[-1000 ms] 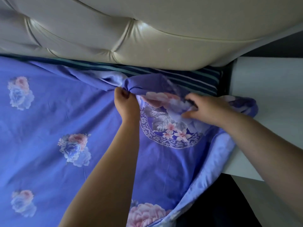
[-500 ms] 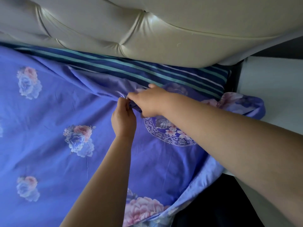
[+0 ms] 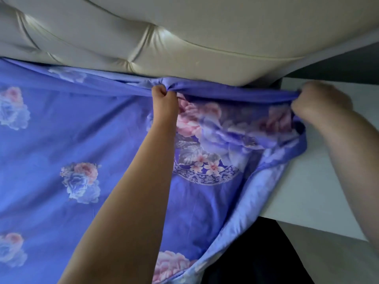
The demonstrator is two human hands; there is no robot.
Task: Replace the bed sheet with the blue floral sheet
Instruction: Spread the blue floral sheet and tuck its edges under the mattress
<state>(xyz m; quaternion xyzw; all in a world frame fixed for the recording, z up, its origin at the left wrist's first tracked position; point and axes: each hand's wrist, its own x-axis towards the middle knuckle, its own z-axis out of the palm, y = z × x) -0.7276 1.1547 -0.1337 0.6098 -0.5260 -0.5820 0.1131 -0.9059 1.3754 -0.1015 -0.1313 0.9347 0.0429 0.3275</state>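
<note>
The blue floral sheet [image 3: 61,130] covers the bed from the left edge of view to the bed's right corner. Its top hem is pulled into a taut band along the foot of the headboard. My left hand [image 3: 164,99] grips that hem in a fist near the middle. My right hand [image 3: 320,103] grips the same hem at the bed's right corner, over the white surface. The sheet's corner [image 3: 295,148] hangs loose below my right hand. The striped sheet underneath is hidden.
A cream padded headboard [image 3: 184,37] fills the top of the view. A white side surface [image 3: 320,181] stands right of the bed. A dark gap [image 3: 256,253] lies between the bed's side and that surface.
My right hand has slid right along the hem from beside my left hand to the bed's corner. The hem is now stretched up to the headboard, covering the striped sheet that showed before.
</note>
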